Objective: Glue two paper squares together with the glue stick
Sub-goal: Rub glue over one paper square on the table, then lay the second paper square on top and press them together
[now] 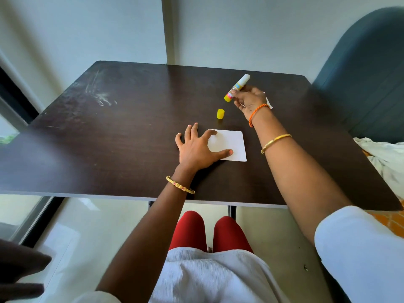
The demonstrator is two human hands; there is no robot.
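A white paper square (234, 145) lies flat on the dark table (109, 138). My left hand (196, 147) rests spread on its left part, with the index fingertip and thumb pressing on the paper. My right hand (249, 99) is raised farther back and grips the uncapped yellow glue stick (237, 88), white glue end pointing up and away. Its yellow cap (220, 114) stands on the table between the two hands. A second piece of white paper (269, 104) peeks out from behind my right hand, mostly hidden.
A dark blue chair back (360, 68) stands at the table's right far corner. White cloth (384, 158) lies beyond the right edge. A pale wall runs close behind the table. The table's near edge is above my knees.
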